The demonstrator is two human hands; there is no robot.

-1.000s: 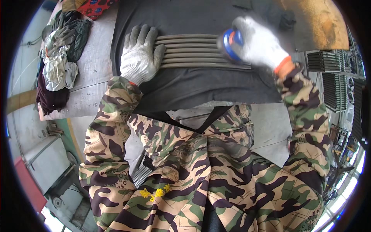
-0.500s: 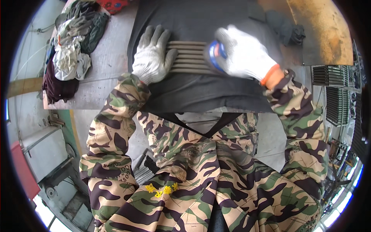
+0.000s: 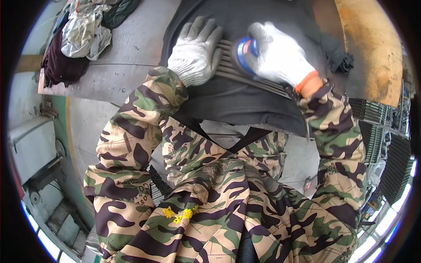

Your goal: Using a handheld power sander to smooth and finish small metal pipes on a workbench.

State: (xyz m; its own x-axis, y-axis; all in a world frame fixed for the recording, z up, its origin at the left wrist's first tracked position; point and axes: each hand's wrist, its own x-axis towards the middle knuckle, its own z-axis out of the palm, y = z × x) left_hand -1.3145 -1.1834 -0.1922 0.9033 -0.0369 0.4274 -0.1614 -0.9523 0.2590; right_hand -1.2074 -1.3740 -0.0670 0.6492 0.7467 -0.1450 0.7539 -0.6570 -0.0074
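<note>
Several slim grey metal bars [image 3: 228, 66] lie side by side on a black cloth [image 3: 219, 103] spread over the table. My left hand [image 3: 196, 55], in a white knit glove with grey fingers, rests flat on their left ends, fingers stretched out. In a matching glove with an orange cuff, my right hand [image 3: 280, 55] grips a round blue tool with a red part [image 3: 244, 55], its exact kind unclear. The tool is over the bars, and its underside is hidden. My right hand covers part of the bars; their right ends show below it.
A pile of rags [image 3: 85, 35] sits on the metal table [image 3: 127, 57] at the far left. A crumpled dark cloth [image 3: 337, 57] lies beside a rusty brown sheet [image 3: 372, 48] at the right. Stacks of dark metal bars [image 3: 370, 118] stand beyond the table's right edge.
The view has shifted and turned a little. The bars now slant down to the right, and their right ends have come into sight. Both hands keep their holds.
</note>
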